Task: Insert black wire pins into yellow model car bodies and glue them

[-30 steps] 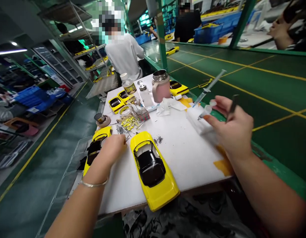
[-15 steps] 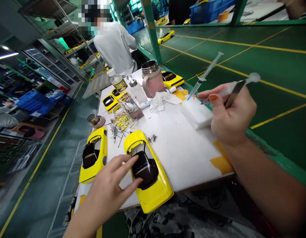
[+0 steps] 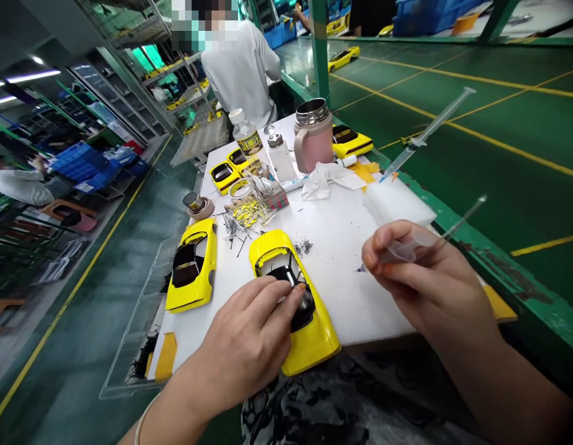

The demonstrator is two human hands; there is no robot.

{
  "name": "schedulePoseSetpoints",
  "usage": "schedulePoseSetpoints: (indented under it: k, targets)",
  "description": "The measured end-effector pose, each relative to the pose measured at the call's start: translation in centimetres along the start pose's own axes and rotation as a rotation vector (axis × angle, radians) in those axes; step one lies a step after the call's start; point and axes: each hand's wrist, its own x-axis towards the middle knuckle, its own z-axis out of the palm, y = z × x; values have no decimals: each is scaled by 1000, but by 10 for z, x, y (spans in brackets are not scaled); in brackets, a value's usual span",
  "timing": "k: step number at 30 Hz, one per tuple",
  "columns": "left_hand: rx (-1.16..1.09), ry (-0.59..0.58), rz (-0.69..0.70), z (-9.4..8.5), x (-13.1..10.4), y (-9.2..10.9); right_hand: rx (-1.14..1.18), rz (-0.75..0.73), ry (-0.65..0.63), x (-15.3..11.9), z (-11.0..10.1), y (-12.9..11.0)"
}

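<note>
A yellow model car body with black windows lies on the white tabletop in front of me. Over its windows is my left hand, thumb and forefinger pinched together. Whether anything tiny is between those fingertips is hidden. To the right of the car, above the tabletop, my right hand is closed round a translucent syringe whose purple tip points left. A thin tool, its kind unclear, sticks out behind that hand. Another syringe with a blue tip leans at the white foam block.
A second yellow car body lies to the left. Farther back are a pink mug, a pump bottle, a labelled bottle, crumpled tissue and bagged small parts. Black bits are scattered near the car. A person in white is beyond.
My left fingers, spread over the car's windows before, are now pinched together there. My right hand has come down from beside the foam block, with the syringe tip lower over the tabletop.
</note>
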Motion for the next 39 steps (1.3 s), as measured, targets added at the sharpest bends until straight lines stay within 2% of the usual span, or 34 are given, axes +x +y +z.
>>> schedulePoseSetpoints:
  k: [3,8,11,15,18,21,24,29,35,39]
  targets:
    - [33,-46,-40,1,-6,-2,208,94,-64,-10,12,-4]
    - [88,-32,0,8,-7,3,298,131,-158,-17,25,-6]
    - [32,15,6,9,-9,2,336,151,-160,-22,28,-1]
    - [-267,147,-155,6,-20,-9,383,159,-178,-31,32,10]
    - [-454,312,-344,9,-30,-20,405,170,-189,-37,42,21]
    - [-577,479,-585,25,-36,-26,428,179,-192,-41,57,29]
    - [-732,573,-750,48,-41,-25,433,165,-209,-45,70,35]
    - [-952,604,-953,73,-47,-17,368,124,-220,-51,80,44]
    - [-1073,627,-1037,74,-49,-17,302,123,-171,-54,81,50]
    - [-1155,661,-1054,74,-50,-18,292,130,-187,-56,80,49]
